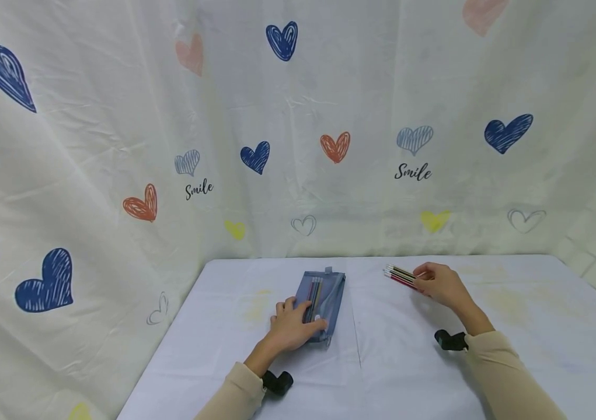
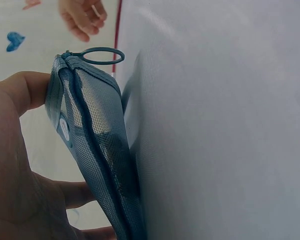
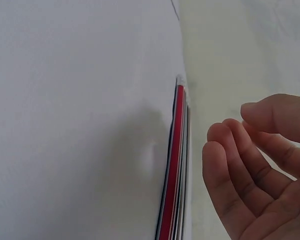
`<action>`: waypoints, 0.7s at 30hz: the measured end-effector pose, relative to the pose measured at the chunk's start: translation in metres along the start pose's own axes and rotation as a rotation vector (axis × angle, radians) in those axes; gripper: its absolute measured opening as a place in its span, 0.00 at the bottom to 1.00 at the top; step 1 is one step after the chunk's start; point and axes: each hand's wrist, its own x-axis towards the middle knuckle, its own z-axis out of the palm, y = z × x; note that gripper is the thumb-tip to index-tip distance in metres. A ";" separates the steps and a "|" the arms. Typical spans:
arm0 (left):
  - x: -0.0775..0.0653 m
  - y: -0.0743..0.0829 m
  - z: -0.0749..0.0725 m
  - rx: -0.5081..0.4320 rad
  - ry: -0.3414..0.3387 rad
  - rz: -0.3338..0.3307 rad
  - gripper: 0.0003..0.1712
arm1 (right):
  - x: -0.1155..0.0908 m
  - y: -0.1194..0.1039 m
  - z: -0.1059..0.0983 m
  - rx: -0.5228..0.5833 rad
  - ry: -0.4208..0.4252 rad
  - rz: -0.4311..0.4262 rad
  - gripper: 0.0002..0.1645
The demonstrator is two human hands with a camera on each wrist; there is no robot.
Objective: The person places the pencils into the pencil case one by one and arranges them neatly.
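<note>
A blue mesh zip pencil case (image 1: 332,300) lies on the white table, with several pencils (image 1: 312,296) showing through its top. My left hand (image 1: 292,326) rests across its near half, thumb and fingers spread. The left wrist view shows the thumb touching the case close to its zipper (image 2: 92,130) and pull ring. To the right, a bunch of red and dark striped pencils (image 1: 400,276) lies side by side on the cloth. Beside these, my right hand (image 1: 442,286) hovers with loosely bent fingers; a gap separates it from the pencils in the right wrist view.
A white cloth (image 1: 213,321) with faint yellowish patches covers the table. Behind the far edge hangs a pale curtain (image 1: 361,87) printed with hearts and "Smile". Black wrist cameras (image 1: 278,383) stick out beside both cuffs.
</note>
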 end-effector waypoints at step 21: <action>-0.001 0.001 -0.002 -0.006 -0.002 0.002 0.46 | 0.003 0.016 -0.003 -0.285 -0.046 -0.037 0.13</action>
